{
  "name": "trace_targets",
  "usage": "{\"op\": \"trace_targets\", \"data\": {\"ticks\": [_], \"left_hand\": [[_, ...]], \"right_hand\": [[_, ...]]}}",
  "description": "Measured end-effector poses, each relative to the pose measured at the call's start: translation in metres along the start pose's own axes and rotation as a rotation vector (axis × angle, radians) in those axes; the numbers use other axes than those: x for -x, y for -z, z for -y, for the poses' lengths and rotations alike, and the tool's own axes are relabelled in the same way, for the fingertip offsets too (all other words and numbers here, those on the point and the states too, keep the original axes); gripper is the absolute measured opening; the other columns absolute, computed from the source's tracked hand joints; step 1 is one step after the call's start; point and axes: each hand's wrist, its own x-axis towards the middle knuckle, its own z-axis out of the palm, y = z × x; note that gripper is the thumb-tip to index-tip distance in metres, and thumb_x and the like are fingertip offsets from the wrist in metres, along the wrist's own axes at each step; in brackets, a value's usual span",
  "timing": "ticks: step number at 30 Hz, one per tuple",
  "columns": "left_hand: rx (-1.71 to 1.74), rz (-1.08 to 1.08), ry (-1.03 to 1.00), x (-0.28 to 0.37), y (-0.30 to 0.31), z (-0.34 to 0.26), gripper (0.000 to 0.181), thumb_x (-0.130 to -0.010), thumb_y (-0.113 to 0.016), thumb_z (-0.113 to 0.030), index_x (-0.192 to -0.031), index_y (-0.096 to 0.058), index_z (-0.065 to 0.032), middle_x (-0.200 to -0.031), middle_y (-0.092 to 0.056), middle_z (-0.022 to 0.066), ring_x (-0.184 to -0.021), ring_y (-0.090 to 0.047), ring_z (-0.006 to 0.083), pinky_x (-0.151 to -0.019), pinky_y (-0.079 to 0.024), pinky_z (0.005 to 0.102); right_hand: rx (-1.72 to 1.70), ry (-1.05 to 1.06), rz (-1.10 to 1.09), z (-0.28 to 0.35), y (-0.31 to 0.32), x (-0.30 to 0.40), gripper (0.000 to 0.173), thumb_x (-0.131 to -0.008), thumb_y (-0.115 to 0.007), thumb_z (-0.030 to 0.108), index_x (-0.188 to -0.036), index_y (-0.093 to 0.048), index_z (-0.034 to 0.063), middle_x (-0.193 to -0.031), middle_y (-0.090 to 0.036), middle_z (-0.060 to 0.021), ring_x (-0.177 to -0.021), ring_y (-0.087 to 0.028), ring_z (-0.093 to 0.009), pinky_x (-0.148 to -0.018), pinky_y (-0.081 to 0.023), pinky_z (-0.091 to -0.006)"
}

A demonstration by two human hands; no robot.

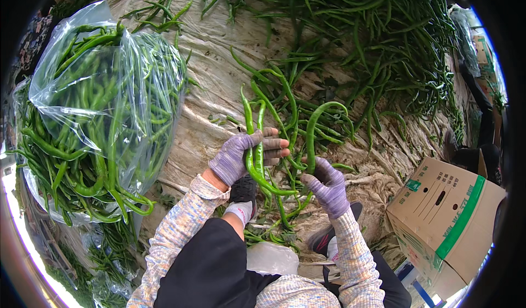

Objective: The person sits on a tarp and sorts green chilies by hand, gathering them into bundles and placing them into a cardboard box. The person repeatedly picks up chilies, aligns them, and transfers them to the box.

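Note:
Long green chili peppers [259, 156] lie across my left hand [242, 154], which wears a purple-grey fingerless glove; the thumb presses over them and the other fingers stretch to the right. In a matching glove, my right hand [326, 184] pinches one curved green pepper [312, 139] near its lower end, its hooked top pointing up. Between and below the hands, more peppers [283, 213] lie loose on the pale cloth sheet [213, 86] near my shoes.
To the left stands a large clear plastic bag [135, 57] full of peppers. A big pepper heap [370, 32] spreads over the back right. At right is a cardboard box [439, 205] with green tape. Between my legs lies some whitish plastic [273, 258].

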Motion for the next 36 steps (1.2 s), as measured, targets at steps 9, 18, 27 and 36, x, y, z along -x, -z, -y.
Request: {"op": "trace_targets", "data": {"ticks": [9,18,27,36], "left_hand": [[-0.09,0.062,-0.008,0.013,-0.011,-0.001,0.054,-0.085,-0.057,-0.03,-0.124,-0.039,0.0035,-0.115,-0.054,0.023,-0.109,-0.053,0.0354,-0.098,-0.039,0.0457],[-0.111,0.057,-0.019,0.006,-0.019,0.015,0.052,-0.086,-0.054,-0.026,-0.125,-0.041,0.0062,-0.125,-0.047,0.0175,-0.119,-0.044,0.0276,-0.104,-0.031,0.0378],[-0.045,0.144,0.154,0.009,-0.021,0.018,0.059,-0.087,-0.053,-0.028,-0.131,-0.032,0.0044,-0.13,-0.043,0.0167,-0.117,-0.046,0.0237,-0.102,-0.033,0.0349],[-1.265,0.214,-0.375,0.027,-0.034,0.006,0.049,-0.088,-0.054,-0.01,-0.133,-0.037,-0.0039,-0.132,-0.045,0.0134,-0.122,-0.041,0.0208,-0.101,-0.033,0.0299]], "right_hand": [[0.061,0.012,0.091,0.057,-0.008,0.019,0.034,-0.086,-0.049,0.003,-0.119,-0.052,0.0037,-0.085,-0.056,-0.0025,-0.07,-0.052,-0.007,-0.064,-0.044,-0.0204],[0.992,0.813,0.088,0.015,-0.046,-0.021,0.048,-0.066,-0.06,0.007,-0.113,-0.055,0.0116,-0.083,-0.054,-0.0074,-0.071,-0.057,-0.025,-0.056,-0.047,-0.0357],[1.192,0.855,0.061,0.017,-0.016,-0.012,0.039,-0.064,-0.064,0.015,-0.103,-0.06,0.0167,-0.084,-0.053,-0.0076,-0.073,-0.055,-0.024,-0.056,-0.046,-0.036],[0.354,0.037,-0.023,0.072,0.002,0.01,0.018,-0.084,-0.062,0.018,-0.093,-0.06,0.0028,-0.074,-0.065,-0.0078,-0.06,-0.061,-0.014,-0.054,-0.049,-0.0267]]}}
